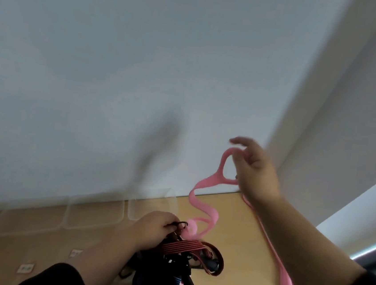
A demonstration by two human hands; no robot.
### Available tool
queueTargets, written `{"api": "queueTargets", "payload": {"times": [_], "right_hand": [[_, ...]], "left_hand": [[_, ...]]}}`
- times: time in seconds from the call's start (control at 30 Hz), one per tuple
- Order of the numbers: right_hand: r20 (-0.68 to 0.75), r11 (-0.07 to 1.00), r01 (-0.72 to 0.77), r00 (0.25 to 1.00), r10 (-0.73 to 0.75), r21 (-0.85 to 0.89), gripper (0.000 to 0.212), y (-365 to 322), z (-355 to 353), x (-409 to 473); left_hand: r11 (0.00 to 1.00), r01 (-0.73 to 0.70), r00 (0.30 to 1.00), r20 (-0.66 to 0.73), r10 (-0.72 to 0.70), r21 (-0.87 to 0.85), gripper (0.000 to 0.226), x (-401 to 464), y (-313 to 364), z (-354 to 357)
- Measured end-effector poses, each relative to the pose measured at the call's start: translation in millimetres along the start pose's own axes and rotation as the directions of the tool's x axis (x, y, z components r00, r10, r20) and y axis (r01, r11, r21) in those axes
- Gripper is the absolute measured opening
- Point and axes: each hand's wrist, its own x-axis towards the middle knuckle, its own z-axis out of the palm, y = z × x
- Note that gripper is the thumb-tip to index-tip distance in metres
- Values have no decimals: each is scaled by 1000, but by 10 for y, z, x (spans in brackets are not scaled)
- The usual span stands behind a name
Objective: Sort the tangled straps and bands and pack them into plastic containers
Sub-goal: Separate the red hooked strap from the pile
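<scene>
I am looking along a pale wooden bench (232, 219) that is running against a plain white wall (143, 68), and most of the view is taken up by that wall. Along the bench's far edge, three clear, shallow plastic containers (96, 214) are sitting in a row, touching one another, well to the left of the work. The long pink flat elastic band (203, 209) is the largest task thing in play: it is hanging from my raised right hand (258, 173), twisting down to the pile, while another run of it is trailing along the bench's right edge toward the near right corner, so its long axis is lying roughly far-to-near. My right hand is holding the band's top loop hooked over curled fingers, with the forefinger lifting free. Near the bench's near edge, the dark tangle of black, blue and maroon-striped straps (184, 255) is lying in a heap. My left hand (154, 229) is resting on the heap's far side, pinching a small black hook or clip (180, 224) just beside the band's lower end. I judge the band is being drawn free upward; the open room lies above and rightward, and the containers are nearer the left hand.
</scene>
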Motion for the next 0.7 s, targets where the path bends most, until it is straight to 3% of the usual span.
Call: {"api": "queueTargets", "payload": {"times": [0.1,0.2,0.37,0.53,0.63,0.7], "right_hand": [[246,984,-117,958,148,-134,37,310,168,-158],[429,952,-154,865,259,-265,29,541,355,-364],[520,915,-124,790,324,-383,19,909,631,-510],[631,918,5,728,268,-396,23,1005,769,-585],[532,944,-169,791,302,-285,21,964,735,-565],[450,951,-279,838,310,-136,23,837,648,-495]], "left_hand": [[980,24,1000,-12,-26,-199,24,-10,-87,33],[927,-6,999,-38,-9,-374,28,-63,-136,67],[862,-5,996,-80,-42,-506,27,-144,-121,46],[787,-45,986,-155,-65,-615,30,-174,-156,35],[852,85,976,-127,-174,-516,25,-104,-293,43],[950,206,965,-115,-237,-233,21,-103,-380,36]]}}
